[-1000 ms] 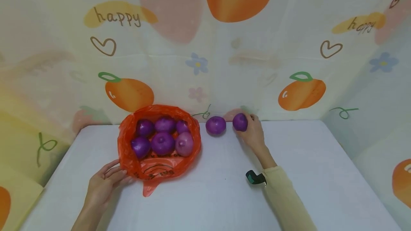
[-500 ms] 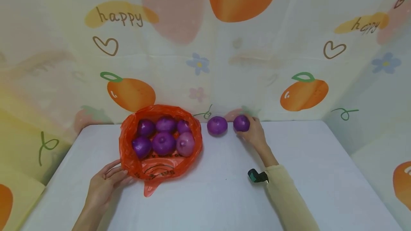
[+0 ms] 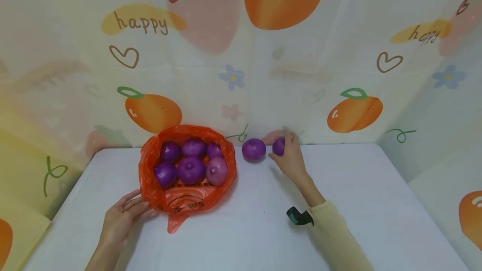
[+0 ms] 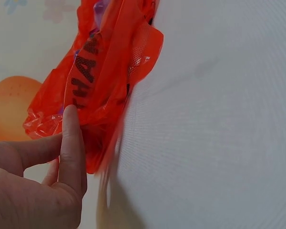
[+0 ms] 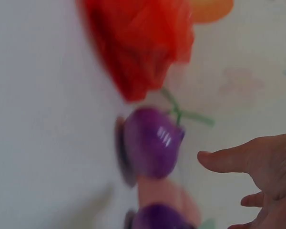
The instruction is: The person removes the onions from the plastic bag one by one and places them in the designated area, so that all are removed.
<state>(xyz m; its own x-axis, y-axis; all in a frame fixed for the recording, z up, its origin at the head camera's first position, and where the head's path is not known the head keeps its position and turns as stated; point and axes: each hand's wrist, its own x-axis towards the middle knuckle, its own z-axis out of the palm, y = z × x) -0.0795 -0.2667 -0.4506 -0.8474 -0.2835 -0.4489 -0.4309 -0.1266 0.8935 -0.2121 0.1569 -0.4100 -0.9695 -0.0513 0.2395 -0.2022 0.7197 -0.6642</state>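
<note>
A red plastic bag [image 3: 147, 172] stands with its mouth spread wide, and several purple onions [image 3: 191, 170] lie in it. My left hand [image 3: 122, 218] is at the bag's near left side; in the left wrist view its extended fingers [image 4: 72, 148] touch the red plastic. Right of the bag, one purple onion [image 3: 254, 150] sits on the table, with a second onion [image 3: 278, 147] farther right. My right hand [image 3: 291, 160] partly covers that second onion in the head view. In the right wrist view the hand [image 5: 267, 181] has its thumb spread, apart from the onions, holding nothing.
Everything rests on a white table [image 3: 241, 237]. Behind it hangs a cloth backdrop [image 3: 301, 95] printed with fruit, hearts and flowers. A small black device [image 3: 299, 216] sits at the right wrist, by the yellow sleeve [image 3: 339, 235].
My right hand has let go of the rightmost onion, its fingers lifting and spreading. The onion stays at the back of the table. The left hand and bag have hardly moved.
</note>
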